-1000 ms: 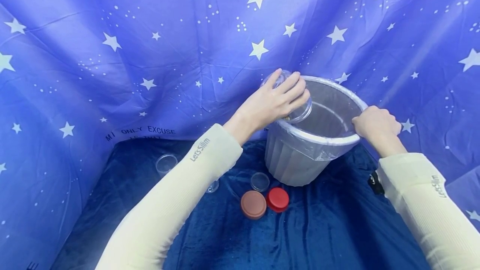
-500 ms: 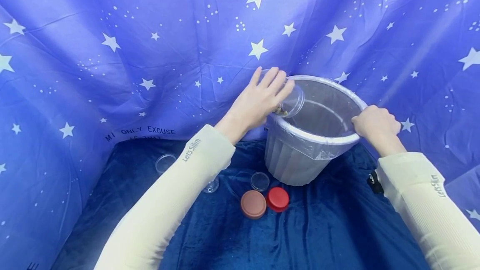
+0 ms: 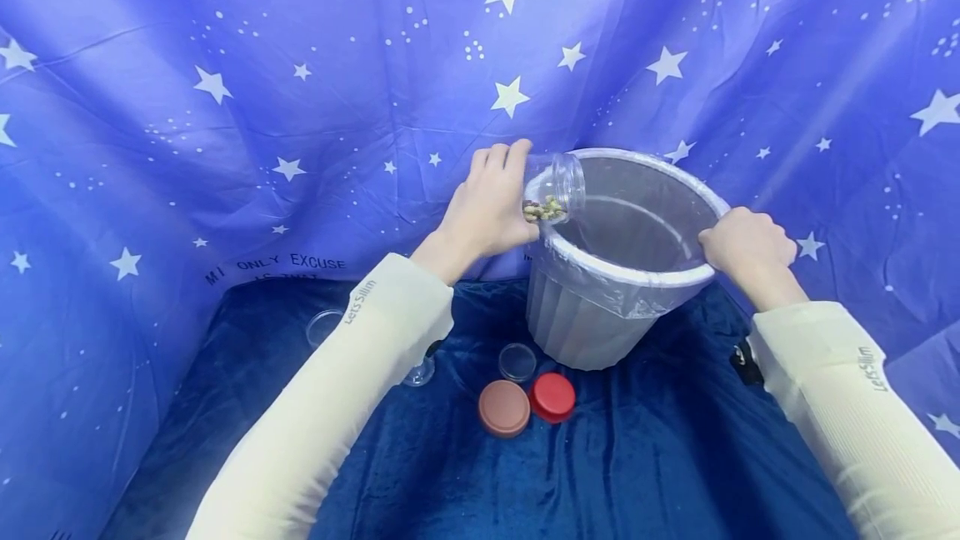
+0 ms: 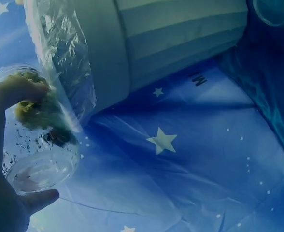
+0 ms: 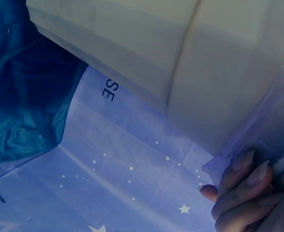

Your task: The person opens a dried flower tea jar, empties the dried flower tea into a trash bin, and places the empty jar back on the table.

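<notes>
My left hand (image 3: 483,205) grips a clear jar (image 3: 557,177) at the left rim of a grey trash bin (image 3: 588,319). The jar lies roughly on its side, its open mouth towards the bin. Small green and brown pieces (image 3: 546,209), perhaps nuts or beans, rest along its lower wall. In the left wrist view the fingers and thumb curl round the jar (image 4: 43,169). A clear plastic liner (image 3: 645,304) folds over the bin's rim. My right hand (image 3: 752,252) grips that rim on the right; in the right wrist view its fingers (image 5: 243,193) curl against the liner.
A brown lid (image 3: 504,408), a red lid (image 3: 553,397) and a clear round lid (image 3: 517,362) lie on the dark blue cloth (image 3: 637,473) before the bin. Two clear round pieces (image 3: 322,327) are partly behind my left sleeve. A starry curtain (image 3: 360,107) hangs behind.
My left hand has drawn the jar leftward from over the bin and turned it from mouth-down to nearly level. The pieces inside now show more clearly. My right hand stays on the rim.
</notes>
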### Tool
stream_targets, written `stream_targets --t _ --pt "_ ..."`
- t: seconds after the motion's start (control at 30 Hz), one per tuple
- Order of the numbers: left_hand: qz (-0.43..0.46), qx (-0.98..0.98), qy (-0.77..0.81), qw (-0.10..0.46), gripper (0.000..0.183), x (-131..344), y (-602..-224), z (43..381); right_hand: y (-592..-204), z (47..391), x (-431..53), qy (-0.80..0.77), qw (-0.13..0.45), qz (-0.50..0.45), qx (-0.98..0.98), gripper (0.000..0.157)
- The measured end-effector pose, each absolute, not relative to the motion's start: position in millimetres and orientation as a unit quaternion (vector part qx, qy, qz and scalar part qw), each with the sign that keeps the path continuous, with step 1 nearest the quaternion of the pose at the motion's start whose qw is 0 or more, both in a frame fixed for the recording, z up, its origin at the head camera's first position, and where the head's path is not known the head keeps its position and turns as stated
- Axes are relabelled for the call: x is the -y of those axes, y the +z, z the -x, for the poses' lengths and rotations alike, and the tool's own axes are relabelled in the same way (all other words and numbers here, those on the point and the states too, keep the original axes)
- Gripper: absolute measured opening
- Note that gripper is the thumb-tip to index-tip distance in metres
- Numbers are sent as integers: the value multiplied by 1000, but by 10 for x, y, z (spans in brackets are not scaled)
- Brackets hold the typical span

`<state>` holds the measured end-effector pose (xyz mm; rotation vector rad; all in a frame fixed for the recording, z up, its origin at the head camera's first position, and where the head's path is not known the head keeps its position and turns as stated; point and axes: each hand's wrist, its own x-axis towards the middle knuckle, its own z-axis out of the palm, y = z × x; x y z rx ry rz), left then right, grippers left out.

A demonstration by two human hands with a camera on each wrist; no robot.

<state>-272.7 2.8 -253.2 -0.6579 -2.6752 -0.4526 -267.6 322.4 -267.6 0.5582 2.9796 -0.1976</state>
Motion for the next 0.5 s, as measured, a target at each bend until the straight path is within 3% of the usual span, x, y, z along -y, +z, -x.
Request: stream_targets --t 0.5 --pt "233 914 -300 142 88 123 -2600 2782 -2663 2677 -3213 -65 56 -187 -979 67"
